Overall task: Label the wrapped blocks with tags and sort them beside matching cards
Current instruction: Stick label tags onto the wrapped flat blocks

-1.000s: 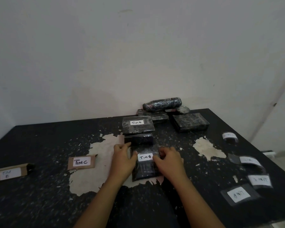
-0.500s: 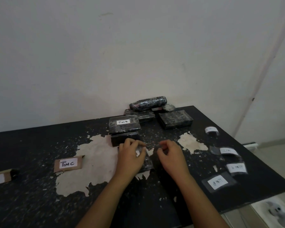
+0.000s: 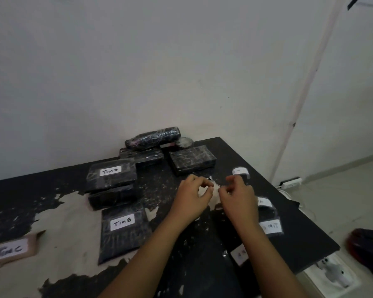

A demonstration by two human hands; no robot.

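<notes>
A wrapped black block tagged "TIM B" point(image 3: 125, 233) lies flat on the table, left of my forearms. Behind it stand two stacked blocks, the top one point(image 3: 111, 176) also tagged "TIM B". An untagged wrapped block point(image 3: 192, 161) lies at the back, just beyond my hands. My left hand point(image 3: 193, 195) and my right hand point(image 3: 238, 197) hover side by side over a worn pale patch, fingers loosely curled, holding nothing. Loose white tags on dark backing lie to the right: one point(image 3: 241, 171) beyond my right hand, others point(image 3: 270, 227) partly hidden by my right arm. A brown "TIM C" card point(image 3: 11, 250) lies far left.
Against the wall lie a wrapped cylinder point(image 3: 152, 137), another flat wrapped block point(image 3: 142, 157) and a small round wrapped piece point(image 3: 183, 142). The table's right edge point(image 3: 306, 214) runs close to the tags. On the floor are a power strip point(image 3: 291, 182) and a dark bag point(image 3: 368, 246).
Both hands let go of the near "TIM B" block and moved right and back, toward the untagged block. The view swung right.
</notes>
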